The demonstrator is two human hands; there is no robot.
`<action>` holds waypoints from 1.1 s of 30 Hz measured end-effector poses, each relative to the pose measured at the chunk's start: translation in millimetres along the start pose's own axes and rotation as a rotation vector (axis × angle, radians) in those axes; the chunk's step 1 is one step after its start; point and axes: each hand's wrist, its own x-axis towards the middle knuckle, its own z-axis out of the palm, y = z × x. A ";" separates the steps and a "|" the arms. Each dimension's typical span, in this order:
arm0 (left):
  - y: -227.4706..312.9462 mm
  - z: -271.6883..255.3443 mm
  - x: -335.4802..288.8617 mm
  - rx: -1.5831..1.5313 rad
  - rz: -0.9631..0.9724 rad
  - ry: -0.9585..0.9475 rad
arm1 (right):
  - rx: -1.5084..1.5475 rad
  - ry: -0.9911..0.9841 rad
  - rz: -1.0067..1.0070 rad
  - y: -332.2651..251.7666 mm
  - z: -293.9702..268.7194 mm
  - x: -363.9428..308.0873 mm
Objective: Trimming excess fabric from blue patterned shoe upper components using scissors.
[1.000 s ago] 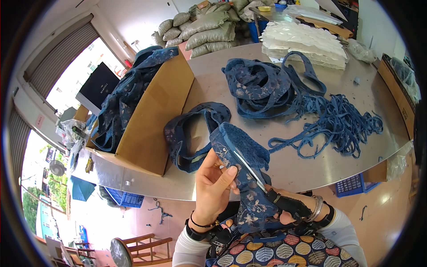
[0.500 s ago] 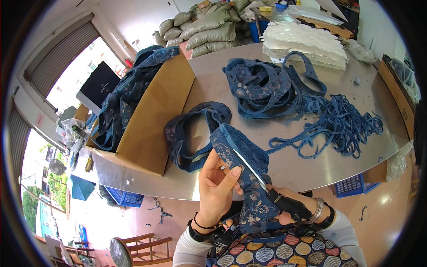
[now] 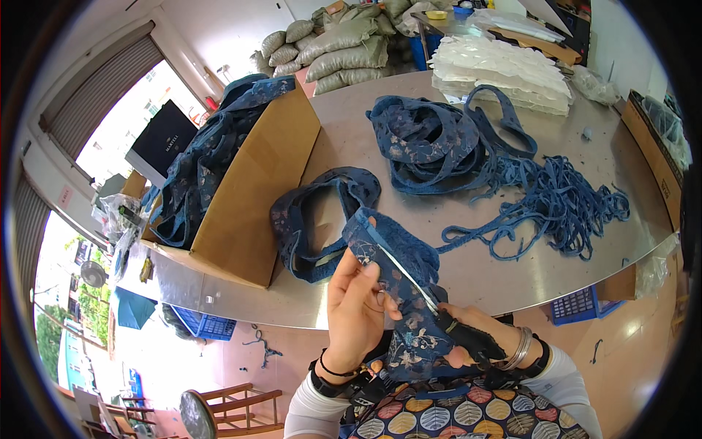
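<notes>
A wide strip of dark blue fabric with pale flower print (image 3: 417,340) runs from my lap up over the table's near edge. My left hand (image 3: 355,304) is closed on its left side, thumb on top. My right hand (image 3: 479,333) grips black-handled scissors (image 3: 411,274), whose long silver blades lie along the strip, pointing up and left. How far the blades are apart is hard to make out. Past the blades, the strip's plain fuzzy blue side (image 3: 409,252) shows. A loop of the same fabric (image 3: 292,245) lies just beyond my left hand.
On the metal table (image 3: 344,132), a cardboard box (image 3: 256,190) of blue fabric stands left. Coiled fabric strips (image 3: 431,146) and a tangle of thin blue trimmings (image 3: 556,205) lie farther right. White sheets (image 3: 501,69) are stacked at the back. Blue crates (image 3: 578,304) sit below.
My left thumb and fingers have shifted slightly up along the strip. The scissors and my right hand have moved a little, and the strip's top end has shifted slightly down and left.
</notes>
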 end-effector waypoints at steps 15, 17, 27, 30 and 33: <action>0.7 6.0 -3.1 0.264 0.034 -0.073 | 0.203 -0.097 0.005 -25.7 -5.4 2.7; 2.7 6.8 -2.8 0.277 0.017 -0.085 | 0.162 -0.099 0.038 -29.0 -7.6 2.7; 8.1 5.6 -2.0 0.286 -0.007 -0.102 | 0.078 -0.014 0.000 -23.0 -7.0 2.3; 10.3 4.1 -1.5 0.307 -0.019 -0.114 | 0.009 0.048 -0.006 -18.6 -5.9 1.0; 11.8 3.0 -0.3 0.311 -0.027 -0.122 | -0.035 0.087 0.014 -15.9 -4.5 0.6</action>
